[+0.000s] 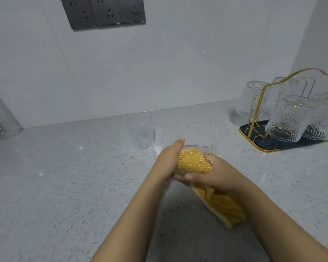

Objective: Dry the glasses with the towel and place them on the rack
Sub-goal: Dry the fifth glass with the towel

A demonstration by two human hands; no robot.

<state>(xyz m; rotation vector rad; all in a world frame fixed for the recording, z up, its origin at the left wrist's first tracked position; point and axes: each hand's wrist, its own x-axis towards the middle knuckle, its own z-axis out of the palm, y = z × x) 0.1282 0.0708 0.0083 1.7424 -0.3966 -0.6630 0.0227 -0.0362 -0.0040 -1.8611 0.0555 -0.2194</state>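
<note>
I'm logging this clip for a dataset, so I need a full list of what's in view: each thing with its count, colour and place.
Glass in hand: 1, clear patterned, held on its side above the counter, towel stuffed inside.
Towel: 1, yellow, partly inside that glass, the rest hanging under the right wrist.
Glass on counter: 1, clear, upright, behind the hands.
Glasses on rack: 4, clear, upside down, far right.
Rack: 1, gold wire on a dark tray, right back of the counter.
Counter: 1, grey speckled.
Sockets: 3, dark grey, on the wall, top.
Clear ribbed thing: 1, left edge; cannot tell what it is.
Left hand: 1, grips the glass.
Right hand: 1, holds the towel.
</note>
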